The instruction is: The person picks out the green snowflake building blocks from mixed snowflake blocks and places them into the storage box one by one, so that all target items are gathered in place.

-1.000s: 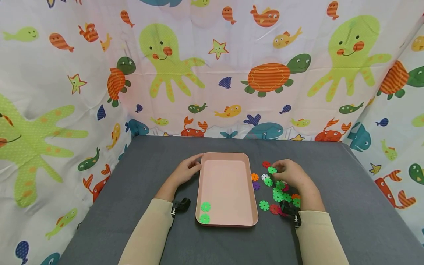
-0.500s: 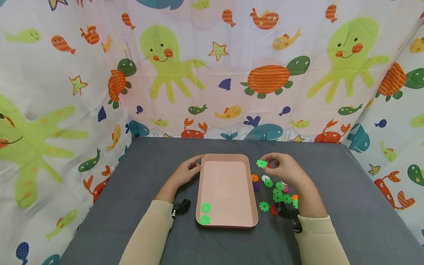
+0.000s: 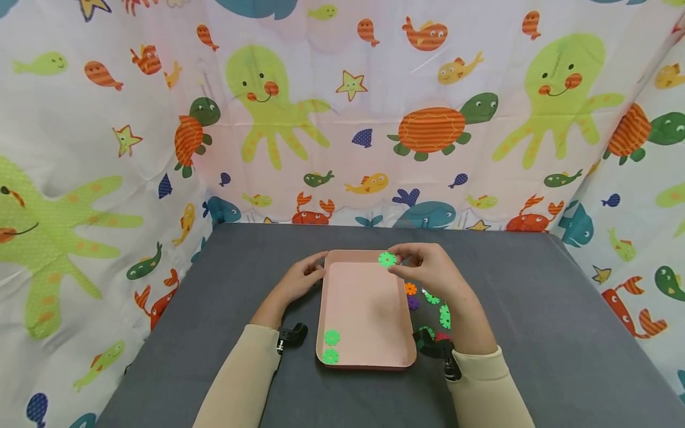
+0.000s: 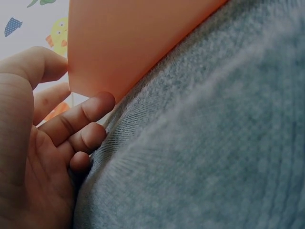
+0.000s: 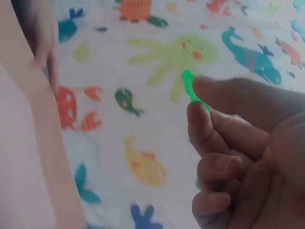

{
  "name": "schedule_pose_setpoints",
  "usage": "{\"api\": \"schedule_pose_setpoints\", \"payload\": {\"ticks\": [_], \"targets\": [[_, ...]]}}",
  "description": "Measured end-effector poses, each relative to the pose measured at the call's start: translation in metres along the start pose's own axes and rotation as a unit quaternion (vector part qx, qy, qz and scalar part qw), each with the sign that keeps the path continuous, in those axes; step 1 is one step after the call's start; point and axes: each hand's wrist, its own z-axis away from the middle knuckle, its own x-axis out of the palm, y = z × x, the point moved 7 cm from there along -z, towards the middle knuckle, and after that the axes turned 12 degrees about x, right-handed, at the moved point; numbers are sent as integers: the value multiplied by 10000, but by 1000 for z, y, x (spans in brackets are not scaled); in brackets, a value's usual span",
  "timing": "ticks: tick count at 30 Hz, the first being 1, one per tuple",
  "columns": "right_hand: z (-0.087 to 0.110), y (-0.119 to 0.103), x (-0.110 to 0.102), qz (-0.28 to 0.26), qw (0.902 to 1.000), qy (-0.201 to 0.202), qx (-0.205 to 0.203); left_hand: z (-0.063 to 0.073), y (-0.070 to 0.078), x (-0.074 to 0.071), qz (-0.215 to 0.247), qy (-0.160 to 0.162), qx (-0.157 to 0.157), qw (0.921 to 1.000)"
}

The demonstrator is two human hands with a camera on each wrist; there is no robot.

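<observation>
A pale pink tray [image 3: 369,309] lies on the grey table, with two green notched discs [image 3: 332,337] in its near left corner. My left hand [image 3: 301,280] rests against the tray's far left side, fingers loosely bent; its fingertips touch the tray wall [image 4: 109,47] in the left wrist view. Between thumb and index finger, my right hand [image 3: 425,267] pinches a green notched plastic disc [image 3: 387,260] over the tray's far right corner. The right wrist view shows this disc [image 5: 189,86] nearly edge-on, the other fingers curled below it.
Right of the tray lie loose discs: an orange one [image 3: 410,289], a purple one [image 3: 412,303] and several green ones [image 3: 445,316]. My right hand and forearm partly hide this pile. A curtain printed with sea animals [image 3: 342,137] stands behind the table.
My right hand has picked up the green disc from the pile and carried it left to above the tray's far right corner. The left hand and the tray have stayed put.
</observation>
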Motion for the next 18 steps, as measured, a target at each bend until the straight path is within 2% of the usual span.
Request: {"api": "schedule_pose_setpoints", "payload": {"ticks": [6, 13, 18], "targets": [[-4, -13, 32, -347, 9993, -137, 13, 1, 1, -1, -28, 3, -92, 10000], [-12, -17, 72, -328, 9980, -507, -208, 0, -2, -1, -42, 38, -185, 9998], [-14, -8, 103, -22, 9972, -716, 236, 0, 0, -1, 12, 54, -126, 9999]]}}
